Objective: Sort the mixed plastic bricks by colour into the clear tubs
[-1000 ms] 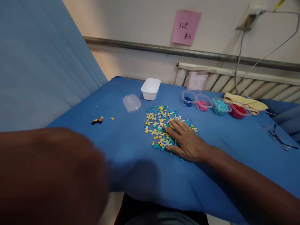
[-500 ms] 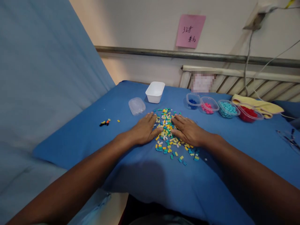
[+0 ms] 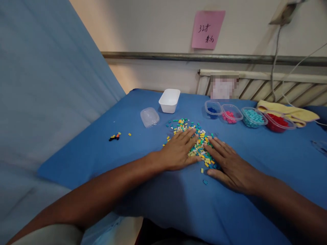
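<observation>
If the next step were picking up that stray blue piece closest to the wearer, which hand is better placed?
Probably the right hand: its thumb tip is just beyond the stray blue piece. The left hand is farther off, spread over part of the pile.

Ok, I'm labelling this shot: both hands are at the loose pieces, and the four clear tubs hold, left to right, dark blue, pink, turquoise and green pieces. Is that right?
Not quite: the head view shows red pieces, not green, in the rightmost tub. The left hand and right hand are at the loose pieces, as you say.
</observation>
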Motion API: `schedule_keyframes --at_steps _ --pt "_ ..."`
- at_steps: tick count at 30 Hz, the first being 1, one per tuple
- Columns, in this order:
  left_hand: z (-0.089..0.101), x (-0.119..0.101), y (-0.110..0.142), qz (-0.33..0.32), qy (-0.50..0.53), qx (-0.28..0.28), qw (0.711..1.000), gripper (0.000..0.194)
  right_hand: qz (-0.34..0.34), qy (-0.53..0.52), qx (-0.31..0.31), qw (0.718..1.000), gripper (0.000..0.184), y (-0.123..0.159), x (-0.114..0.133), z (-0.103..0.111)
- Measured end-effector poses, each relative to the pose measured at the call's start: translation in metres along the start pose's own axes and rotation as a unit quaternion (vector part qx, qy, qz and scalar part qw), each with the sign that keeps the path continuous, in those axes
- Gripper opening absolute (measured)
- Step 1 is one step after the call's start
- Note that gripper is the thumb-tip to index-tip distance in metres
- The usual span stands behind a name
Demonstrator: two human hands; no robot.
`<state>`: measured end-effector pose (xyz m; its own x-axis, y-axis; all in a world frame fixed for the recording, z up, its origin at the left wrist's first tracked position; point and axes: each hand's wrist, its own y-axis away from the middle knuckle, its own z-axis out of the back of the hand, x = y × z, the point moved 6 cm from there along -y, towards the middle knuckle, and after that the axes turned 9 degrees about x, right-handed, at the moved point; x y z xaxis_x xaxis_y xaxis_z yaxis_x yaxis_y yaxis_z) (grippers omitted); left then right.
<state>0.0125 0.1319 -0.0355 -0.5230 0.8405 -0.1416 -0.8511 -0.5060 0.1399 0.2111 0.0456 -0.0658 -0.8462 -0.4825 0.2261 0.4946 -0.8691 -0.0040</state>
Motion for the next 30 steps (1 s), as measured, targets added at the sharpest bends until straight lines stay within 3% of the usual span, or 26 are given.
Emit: schedule_keyframes --at_steps 6,9,12,16,19,21,25,28,30 --pt "0.02 0.075 -0.039 0.122 -0.002 -0.038 0.992 0.083 -0.028 -0.028 0.015 0.999 0.087 -0.065 0.01 0.003" --pt "0.021 0.096 -0.053 0.171 0.058 -0.034 0.983 0.082 -0.051 -0.067 0.013 0.996 0.096 -0.101 0.013 0.009" --pt "0.022 0.088 -0.056 0.143 0.156 -0.03 0.977 0.081 -0.032 -0.137 0.004 0.99 0.093 -0.114 0.011 0.018" --pt "0.026 0.066 -0.04 0.039 0.227 -0.031 0.973 0.09 -0.033 -0.165 -0.029 0.985 0.08 -0.088 -0.02 0.03" --pt "0.016 0.07 -0.024 0.068 0.176 -0.01 0.982 0.094 -0.109 -0.142 -0.051 0.983 0.087 -0.058 -0.05 0.026" --pt "0.007 0.073 -0.018 0.106 0.148 -0.008 0.983 0.095 -0.134 -0.125 -0.045 0.982 0.092 -0.047 -0.053 0.014" --pt "0.004 0.045 -0.017 0.084 0.191 -0.061 0.976 0.089 -0.101 -0.109 -0.057 0.987 0.088 -0.055 -0.013 -0.005" --pt "0.014 0.024 -0.015 0.046 0.243 -0.09 0.965 0.086 -0.053 -0.136 -0.084 0.986 0.083 -0.065 0.023 -0.003" --pt "0.028 0.028 -0.006 0.032 0.225 -0.13 0.965 0.078 -0.028 -0.162 -0.093 0.982 0.078 -0.069 0.035 0.004"
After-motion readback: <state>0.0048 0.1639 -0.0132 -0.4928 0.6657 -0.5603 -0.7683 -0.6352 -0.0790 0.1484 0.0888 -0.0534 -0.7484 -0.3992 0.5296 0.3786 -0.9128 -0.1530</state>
